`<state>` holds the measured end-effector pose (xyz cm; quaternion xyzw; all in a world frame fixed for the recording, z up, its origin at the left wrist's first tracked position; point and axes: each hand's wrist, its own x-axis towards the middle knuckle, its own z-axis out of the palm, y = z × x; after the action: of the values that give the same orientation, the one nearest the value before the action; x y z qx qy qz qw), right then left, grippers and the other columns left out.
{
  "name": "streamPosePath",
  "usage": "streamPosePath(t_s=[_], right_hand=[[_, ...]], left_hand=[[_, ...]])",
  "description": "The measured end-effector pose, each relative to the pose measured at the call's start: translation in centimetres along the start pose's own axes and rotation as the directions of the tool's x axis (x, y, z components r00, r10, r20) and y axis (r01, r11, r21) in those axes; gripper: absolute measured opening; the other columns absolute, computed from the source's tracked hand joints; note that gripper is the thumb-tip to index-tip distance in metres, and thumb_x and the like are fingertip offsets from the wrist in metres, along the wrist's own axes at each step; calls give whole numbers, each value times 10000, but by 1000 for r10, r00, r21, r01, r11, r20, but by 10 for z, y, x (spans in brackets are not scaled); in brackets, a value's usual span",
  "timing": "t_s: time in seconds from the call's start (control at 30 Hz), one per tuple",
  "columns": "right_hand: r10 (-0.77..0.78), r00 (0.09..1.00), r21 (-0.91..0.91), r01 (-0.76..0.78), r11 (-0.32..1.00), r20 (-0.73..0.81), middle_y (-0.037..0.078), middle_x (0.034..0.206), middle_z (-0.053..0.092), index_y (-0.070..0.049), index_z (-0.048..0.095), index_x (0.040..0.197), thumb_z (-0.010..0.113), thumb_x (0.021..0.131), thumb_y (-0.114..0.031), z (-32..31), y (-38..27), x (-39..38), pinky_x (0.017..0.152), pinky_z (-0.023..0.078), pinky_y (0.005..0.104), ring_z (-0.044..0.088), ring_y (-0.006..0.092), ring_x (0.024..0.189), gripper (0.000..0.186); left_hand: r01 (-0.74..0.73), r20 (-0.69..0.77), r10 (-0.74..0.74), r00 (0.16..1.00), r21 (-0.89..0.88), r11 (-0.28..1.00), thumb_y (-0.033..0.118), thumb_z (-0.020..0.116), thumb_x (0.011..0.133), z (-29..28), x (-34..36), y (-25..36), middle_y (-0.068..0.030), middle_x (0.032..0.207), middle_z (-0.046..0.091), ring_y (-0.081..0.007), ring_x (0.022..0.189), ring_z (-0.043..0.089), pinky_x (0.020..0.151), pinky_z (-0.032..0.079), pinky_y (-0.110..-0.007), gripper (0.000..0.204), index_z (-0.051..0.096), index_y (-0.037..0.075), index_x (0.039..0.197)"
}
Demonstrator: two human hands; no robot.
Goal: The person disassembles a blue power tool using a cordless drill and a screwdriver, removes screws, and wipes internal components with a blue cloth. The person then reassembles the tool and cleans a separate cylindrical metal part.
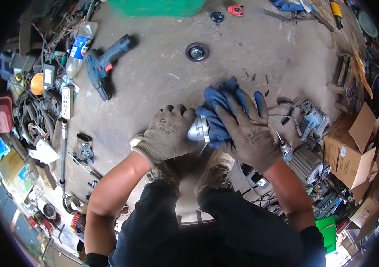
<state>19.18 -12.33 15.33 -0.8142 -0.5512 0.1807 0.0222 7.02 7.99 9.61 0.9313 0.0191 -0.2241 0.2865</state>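
The left hand (168, 132), in a grey-brown knitted work glove, grips the side of a shiny round metal part (198, 129) with its fingers curled and pressed together around it. The right hand (248, 131), in the same kind of glove, lies on a crumpled dark blue cloth (220, 111) that covers the other side of the metal part; its fingers are spread wide over the cloth and press it down. The metal part is low over the grey concrete floor (163, 71), just in front of the person's shoes (214, 171), between both hands. Far to the left on the floor lies a blue cordless drill (105, 66), and beyond the hands sits a round black disc with a metal centre (196, 52). To the right, close to the right wrist, there is a grey electric motor (307, 164) and brown cardboard boxes (354, 147).
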Motion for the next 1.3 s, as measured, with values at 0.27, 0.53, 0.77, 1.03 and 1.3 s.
streamPosePath(t_s=[0.27,0.53,0.77,1.03,1.3], right_hand=[[-198,950,230,141,963,243,278,1313,587,6,450,1454,759,831,-333,7,-15,20,1059,439,471,567,394,1244,774],[-42,913,764,-314,563,406,177,929,733,47,674,1084,756,803,-155,26,3,50,826,543,359,716,250,869,356],[-52,903,904,-425,42,427,75,958,728,32,701,1127,745,838,-100,64,37,44,819,539,301,666,130,876,321],[517,785,908,-134,-396,341,69,1006,732,20,696,1122,657,978,-198,60,41,7,785,569,272,709,140,836,264],[508,838,934,7,358,-201,110,1040,691,-25,569,1210,658,982,-231,65,-63,54,870,537,361,687,224,989,320]], left_hand=[[-58,100,63,993,-53,997,450,804,758,-17,-27,-6,-187,1126,629,-338,1021,677,892,553,-428,687,587,5,1234],[-139,-86,158,984,194,971,438,848,666,-2,-45,-5,-134,1191,599,-313,1060,640,873,534,-407,794,575,63,1310],[-221,-355,278,893,191,956,317,894,597,5,-43,-2,-136,1186,609,-326,1044,638,859,529,-424,797,584,63,1285],[135,-310,-389,868,-607,784,223,869,667,25,-44,-6,-197,1130,631,-385,967,670,845,547,-468,704,538,23,1255],[144,-114,-492,863,-878,456,174,867,697,46,-34,5,-189,1095,663,-302,977,676,828,542,-412,660,521,-6,1230]])
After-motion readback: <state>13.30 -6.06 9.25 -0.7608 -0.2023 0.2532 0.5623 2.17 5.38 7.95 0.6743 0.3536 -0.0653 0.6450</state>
